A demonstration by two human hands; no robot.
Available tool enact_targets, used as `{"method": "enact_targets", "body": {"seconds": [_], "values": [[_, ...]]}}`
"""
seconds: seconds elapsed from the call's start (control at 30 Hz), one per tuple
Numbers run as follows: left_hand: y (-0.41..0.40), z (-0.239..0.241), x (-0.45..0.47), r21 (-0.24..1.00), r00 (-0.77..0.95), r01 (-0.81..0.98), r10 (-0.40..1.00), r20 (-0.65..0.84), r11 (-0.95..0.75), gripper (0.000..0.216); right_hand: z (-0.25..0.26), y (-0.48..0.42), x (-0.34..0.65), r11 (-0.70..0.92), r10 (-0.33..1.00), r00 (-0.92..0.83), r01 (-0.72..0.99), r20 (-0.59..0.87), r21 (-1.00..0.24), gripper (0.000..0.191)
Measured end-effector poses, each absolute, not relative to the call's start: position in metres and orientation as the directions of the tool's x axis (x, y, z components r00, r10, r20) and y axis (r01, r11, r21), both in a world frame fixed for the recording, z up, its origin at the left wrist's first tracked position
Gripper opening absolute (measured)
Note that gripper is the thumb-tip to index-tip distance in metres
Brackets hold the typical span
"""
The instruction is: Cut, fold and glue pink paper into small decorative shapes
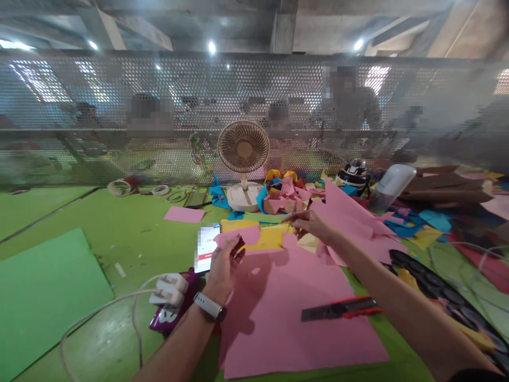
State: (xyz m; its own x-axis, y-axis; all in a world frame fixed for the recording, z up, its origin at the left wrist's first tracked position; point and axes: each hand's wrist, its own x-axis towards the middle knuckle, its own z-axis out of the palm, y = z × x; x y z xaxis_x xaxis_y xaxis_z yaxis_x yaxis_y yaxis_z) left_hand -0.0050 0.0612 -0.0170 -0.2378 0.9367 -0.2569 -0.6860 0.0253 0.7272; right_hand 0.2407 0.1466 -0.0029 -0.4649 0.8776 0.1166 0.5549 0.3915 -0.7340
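Observation:
My left hand [227, 260], wearing a watch with a white strap, pinches a small pink paper piece [242, 236] above yellow paper [262, 241]. To the right, the fingers of my right hand [310, 223] close on a thin, slender tool [293, 212] held upright; its exact kind is too small to tell. Below both hands lies a large pink paper sheet [278, 334]. On that sheet rests a red and black utility knife [340, 309], its blade end pointing left. A lit phone [207, 246] is just left of my left hand.
A fan [244, 151] stands at the back before a perforated metal screen [175, 116]. Crumpled paper scraps [284, 196] lie beside it. White plugs with cables [170, 289] are at left, near a green sheet [51, 302]. A black tray [441, 292] sits at right.

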Motion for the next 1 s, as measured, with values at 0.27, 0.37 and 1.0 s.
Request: {"method": "enact_targets", "body": {"seconds": [0.27, 0.37, 1.0], "values": [[0.062, -0.018, -0.006, 0.741, -0.264, -0.671, 0.925, -0.273, 0.027, 0.017, -0.036, 0.158, 0.22, 0.192, 0.948, -0.304, 0.305, 0.096, -0.933, 0.029], [0.063, -0.02, -0.006, 0.744, -0.255, -0.666, 0.925, -0.281, 0.042, 0.015, -0.035, 0.16, 0.22, 0.147, 0.949, -0.311, 0.29, 0.052, -0.945, 0.026], [0.066, -0.019, -0.008, 0.737, -0.278, -0.675, 0.913, -0.3, 0.036, 0.012, -0.032, 0.166, 0.194, 0.161, 0.959, -0.272, 0.279, 0.083, -0.947, 0.028]]}}
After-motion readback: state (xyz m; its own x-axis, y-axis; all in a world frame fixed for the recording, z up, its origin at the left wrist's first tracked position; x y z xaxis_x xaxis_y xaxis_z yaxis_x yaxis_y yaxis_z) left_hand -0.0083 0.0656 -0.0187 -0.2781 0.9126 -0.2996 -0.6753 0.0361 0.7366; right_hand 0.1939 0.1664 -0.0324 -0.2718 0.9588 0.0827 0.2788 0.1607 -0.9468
